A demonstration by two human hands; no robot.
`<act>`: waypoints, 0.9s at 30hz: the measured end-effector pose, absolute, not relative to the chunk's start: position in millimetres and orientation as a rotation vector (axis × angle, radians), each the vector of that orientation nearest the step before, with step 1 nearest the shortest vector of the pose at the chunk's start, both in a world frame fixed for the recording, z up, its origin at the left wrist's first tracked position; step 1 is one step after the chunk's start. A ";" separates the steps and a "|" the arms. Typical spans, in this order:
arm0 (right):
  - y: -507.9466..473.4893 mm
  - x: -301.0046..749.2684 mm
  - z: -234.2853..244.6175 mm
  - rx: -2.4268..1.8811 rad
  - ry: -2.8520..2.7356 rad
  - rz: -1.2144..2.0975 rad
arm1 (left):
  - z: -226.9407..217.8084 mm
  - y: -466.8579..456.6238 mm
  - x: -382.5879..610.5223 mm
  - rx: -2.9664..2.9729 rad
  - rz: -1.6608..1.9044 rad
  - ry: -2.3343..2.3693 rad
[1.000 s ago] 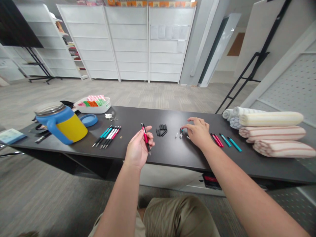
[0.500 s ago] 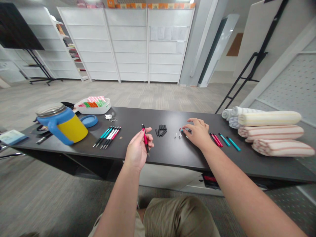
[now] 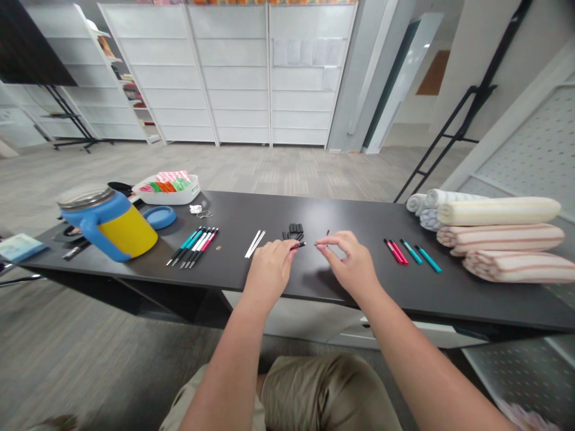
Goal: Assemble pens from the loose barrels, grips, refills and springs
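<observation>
My left hand [image 3: 269, 269] is closed on a pen [image 3: 298, 245] whose dark end points right; most of its barrel is hidden by my fingers. Facing it, a short gap away, my right hand [image 3: 353, 263] pinches a tiny piece [image 3: 317, 244], too small to name. Just behind lies a cluster of short black tubes [image 3: 296, 229]. A small red piece [image 3: 327, 232] shows beyond my right fingers. To the left of my left hand are several thin white sticks [image 3: 255, 244]. Red pen barrels [image 3: 395, 251] and teal ones [image 3: 420, 256] rest right of my right hand.
Several pens [image 3: 193, 246] lie in a row at left, near a blue and yellow mug [image 3: 112, 224], its blue lid [image 3: 160, 217] and a white basket [image 3: 191, 193] of wrapped packets. Rolled towels [image 3: 507, 236] are stacked on the table's right end.
My left hand has turned the pen from upright to nearly level, pointing right. My right hand has come left and nearer, bringing a tiny piece towards the pen's end. The white sticks are uncovered.
</observation>
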State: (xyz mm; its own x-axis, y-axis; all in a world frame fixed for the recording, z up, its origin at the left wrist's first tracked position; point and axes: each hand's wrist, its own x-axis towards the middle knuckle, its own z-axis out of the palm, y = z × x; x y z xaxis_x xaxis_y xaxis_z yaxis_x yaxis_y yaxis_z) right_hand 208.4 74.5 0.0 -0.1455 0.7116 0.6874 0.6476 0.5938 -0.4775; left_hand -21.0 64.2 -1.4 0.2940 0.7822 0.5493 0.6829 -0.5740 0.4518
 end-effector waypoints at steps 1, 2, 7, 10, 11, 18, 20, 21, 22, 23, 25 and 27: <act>72.0 205.4 -0.6 -1.080 -1.865 0.114 | -2.0 64.3 -18.4 2.445 1.116 1.382; 71.0 203.8 -1.0 -1.073 -1.868 0.137 | -2.2 64.1 -16.2 2.464 1.093 1.387; 74.0 207.4 -1.3 -1.071 -1.819 0.241 | -1.3 60.9 -11.5 2.511 1.010 1.415; 74.0 208.2 -1.6 -1.061 -1.825 0.282 | -1.9 60.7 -10.7 2.527 0.972 1.415; 73.7 207.9 -1.7 -1.062 -1.829 0.297 | -2.1 61.0 -10.3 2.533 0.966 1.413; 73.9 206.9 -2.6 -1.089 -1.821 0.414 | -1.0 61.4 -9.8 2.533 0.951 1.377; 74.1 206.5 -2.0 -1.085 -1.825 0.443 | -1.8 61.0 -10.1 2.549 0.947 1.368; 74.0 206.3 -1.6 -1.082 -1.829 0.456 | -2.6 60.8 -10.1 2.560 0.942 1.366; 73.8 206.2 -1.4 -1.081 -1.833 0.466 | -3.6 60.7 -10.1 2.572 0.938 1.366; 73.6 206.0 -1.3 -1.080 -1.837 0.473 | -4.5 60.5 -9.9 2.585 0.933 1.367; 73.3 205.8 -1.8 -1.082 -1.837 0.471 | -6.1 60.1 -9.4 2.607 0.926 1.384; 73.5 205.5 -3.2 -1.078 -1.837 0.455 | -6.9 59.5 -8.7 2.626 0.918 1.409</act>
State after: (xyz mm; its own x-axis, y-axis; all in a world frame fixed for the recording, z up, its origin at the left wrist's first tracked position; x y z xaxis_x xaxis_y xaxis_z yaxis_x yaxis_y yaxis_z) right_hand 205.5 73.5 -3.2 -0.1858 0.8272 0.5303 0.4838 0.5467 -0.6834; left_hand -8.7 59.5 -6.9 0.4182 0.7678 0.4854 0.7542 -0.5913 0.2855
